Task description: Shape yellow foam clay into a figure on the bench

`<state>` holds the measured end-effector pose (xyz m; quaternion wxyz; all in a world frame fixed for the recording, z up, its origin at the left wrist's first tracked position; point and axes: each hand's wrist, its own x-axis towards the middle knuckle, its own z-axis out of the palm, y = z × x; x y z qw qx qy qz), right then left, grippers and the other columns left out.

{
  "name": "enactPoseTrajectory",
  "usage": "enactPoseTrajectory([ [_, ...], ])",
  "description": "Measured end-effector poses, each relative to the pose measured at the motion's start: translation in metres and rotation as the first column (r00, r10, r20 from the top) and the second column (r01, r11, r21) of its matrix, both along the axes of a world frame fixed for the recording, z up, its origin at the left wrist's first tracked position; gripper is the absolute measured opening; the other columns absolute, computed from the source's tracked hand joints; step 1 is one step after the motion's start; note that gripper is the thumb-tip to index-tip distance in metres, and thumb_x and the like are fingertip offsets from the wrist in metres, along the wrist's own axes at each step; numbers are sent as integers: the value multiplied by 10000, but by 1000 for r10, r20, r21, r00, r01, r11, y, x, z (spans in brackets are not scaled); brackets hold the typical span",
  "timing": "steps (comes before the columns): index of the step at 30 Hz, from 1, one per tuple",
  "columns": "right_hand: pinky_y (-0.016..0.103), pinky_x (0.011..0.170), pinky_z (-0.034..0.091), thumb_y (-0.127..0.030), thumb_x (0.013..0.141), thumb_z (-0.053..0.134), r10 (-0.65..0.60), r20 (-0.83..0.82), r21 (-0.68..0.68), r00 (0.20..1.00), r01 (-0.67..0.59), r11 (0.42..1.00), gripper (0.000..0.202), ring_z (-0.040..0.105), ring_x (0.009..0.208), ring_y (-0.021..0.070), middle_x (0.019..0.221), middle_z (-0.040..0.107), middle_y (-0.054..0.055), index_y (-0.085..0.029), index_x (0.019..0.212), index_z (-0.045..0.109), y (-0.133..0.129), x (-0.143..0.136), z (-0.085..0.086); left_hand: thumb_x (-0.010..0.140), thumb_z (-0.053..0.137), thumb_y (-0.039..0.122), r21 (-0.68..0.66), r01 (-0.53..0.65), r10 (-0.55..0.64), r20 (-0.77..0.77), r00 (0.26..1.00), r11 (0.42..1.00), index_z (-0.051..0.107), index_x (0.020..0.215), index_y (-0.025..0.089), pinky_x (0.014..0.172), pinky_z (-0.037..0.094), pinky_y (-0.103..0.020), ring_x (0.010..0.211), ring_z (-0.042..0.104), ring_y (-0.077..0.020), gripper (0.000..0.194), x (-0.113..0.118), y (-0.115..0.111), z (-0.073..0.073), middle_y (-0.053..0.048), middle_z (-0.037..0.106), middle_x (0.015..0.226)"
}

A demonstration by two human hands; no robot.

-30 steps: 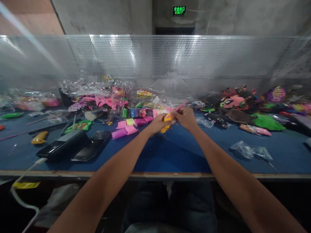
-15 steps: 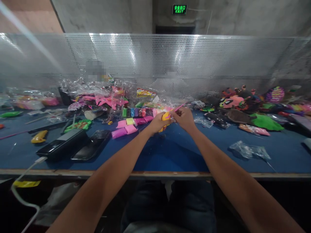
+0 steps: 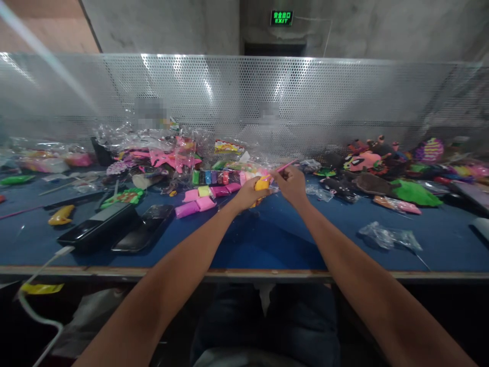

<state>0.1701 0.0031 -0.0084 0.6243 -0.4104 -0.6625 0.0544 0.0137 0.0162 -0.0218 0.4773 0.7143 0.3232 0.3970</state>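
Note:
My left hand [image 3: 249, 192] is closed around a small yellow-orange piece [image 3: 262, 184] that looks like modelling clay. Between the fingers of my right hand [image 3: 292, 182] is a thin pink stick-like tool [image 3: 283, 165], its lower end at the yellow piece. The exact shape of the piece is partly hidden by my fingers. Just left of my hands lie pink, purple and yellow clay packets [image 3: 198, 203]. Behind them stands a row of small coloured packets [image 3: 211, 177], from green to red.
A black phone [image 3: 143, 229] and a black power bank [image 3: 100, 224] with a white cable lie at the left. Clear plastic wrap [image 3: 390, 237] is at the right. Clay figures [image 3: 367, 161] and wrappers line the perforated metal screen [image 3: 221, 92] at the back of the blue table.
My right hand has shifted slightly, and the pink tool's angle on the yellow piece differs a little. My left hand keeps its hold in nearly the same place.

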Motion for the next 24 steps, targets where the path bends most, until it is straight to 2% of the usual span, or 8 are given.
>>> enactPoseTrajectory([
  [6,265,500,395,-617,798,646,33,-27,-38,999,-34,999,438,505,497,130,545,566,-11,-206,660,579,0,-2,-1,699,826,408,-1,30,-30,9,1000,1000,466,911,191,459,413,-236,439,526,-85,470,0,0,0,59,551,622],
  [10,267,499,397,-632,794,636,16,-87,-42,996,-19,999,448,496,477,127,524,549,-19,-209,663,566,-1,-3,1,715,814,410,1,12,-12,-6,1000,1000,468,903,189,455,407,-221,433,496,-68,451,0,-2,0,69,528,606],
  [14,263,475,387,-649,792,633,58,-76,-61,995,-62,996,459,484,452,124,505,532,-28,-216,663,557,-4,-6,2,695,817,333,85,-39,41,-21,999,996,480,901,184,458,410,-219,460,499,-68,423,0,-5,2,65,526,650],
  [17,267,486,400,-660,777,650,8,-72,-44,997,-11,999,471,508,469,132,511,553,-15,-217,651,556,-3,-7,3,705,776,277,149,-70,71,2,997,986,489,899,182,475,415,-220,503,494,-70,359,-1,-6,4,55,517,687],
  [20,268,482,403,-662,793,637,17,-117,-46,993,-22,999,464,516,474,137,518,561,-13,-220,674,560,-1,-7,3,691,770,293,179,-84,87,-7,996,980,485,897,187,490,408,-220,542,483,-78,367,-1,-5,4,52,502,711],
  [24,268,500,408,-628,789,662,39,-64,-58,997,-43,997,453,526,491,136,531,573,-5,-217,635,551,-1,-7,6,690,758,300,271,-103,117,-37,992,957,500,903,186,573,409,-231,625,481,-92,354,-2,-2,0,38,514,756],
])
